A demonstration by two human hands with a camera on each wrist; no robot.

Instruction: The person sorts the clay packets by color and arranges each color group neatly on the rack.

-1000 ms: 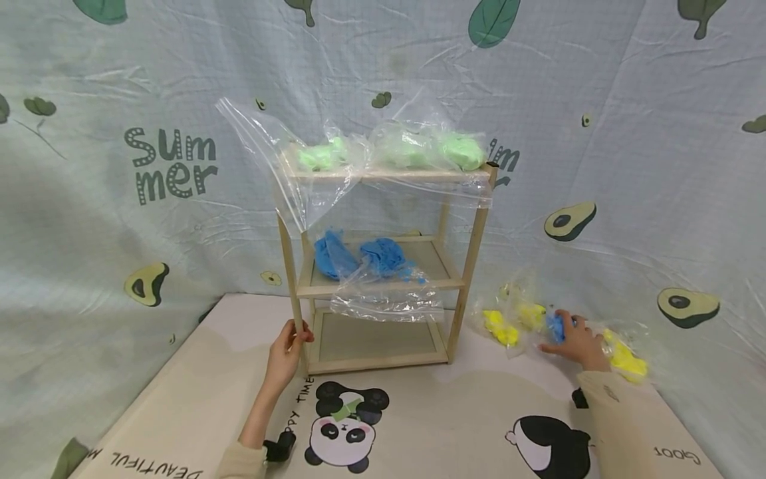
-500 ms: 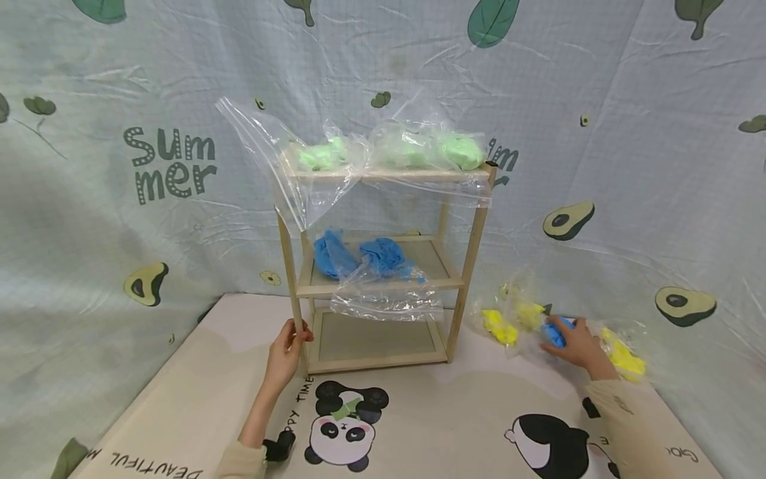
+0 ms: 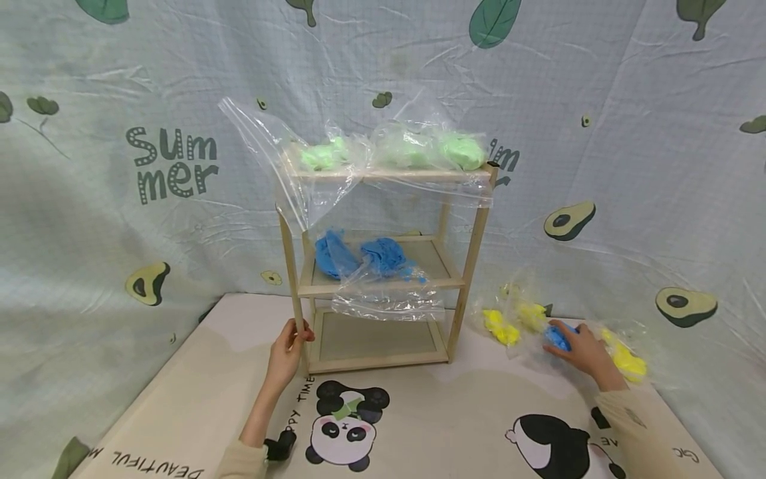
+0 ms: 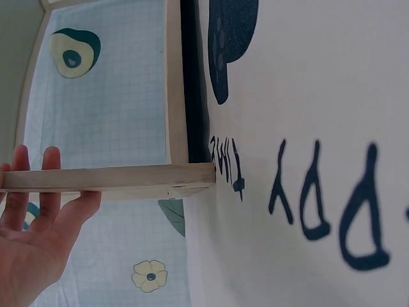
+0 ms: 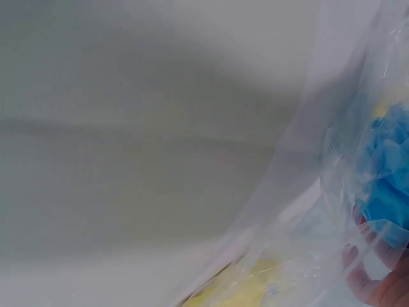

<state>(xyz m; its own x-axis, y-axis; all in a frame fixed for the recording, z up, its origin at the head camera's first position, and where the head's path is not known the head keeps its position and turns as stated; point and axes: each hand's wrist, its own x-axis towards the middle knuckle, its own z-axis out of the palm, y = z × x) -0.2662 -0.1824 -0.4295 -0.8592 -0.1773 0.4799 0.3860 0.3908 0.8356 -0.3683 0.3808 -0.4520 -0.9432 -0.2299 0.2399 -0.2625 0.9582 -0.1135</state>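
Left hand is gripping rack post; right hand, apparently picking up, is holding the blue-filled bag between half-curled fingers. Lifting is probably requiring clearance from flanking yellow-filled bags.

Both arms stretch forward, well apart. The left forearm angles inward, bare beyond its pale sleeve; the left hand grips, thumb opposing the fingers. The right hand points inward — its back uppermost, thumb and fingers curved in a hold — its sleeve nearer the wrist.
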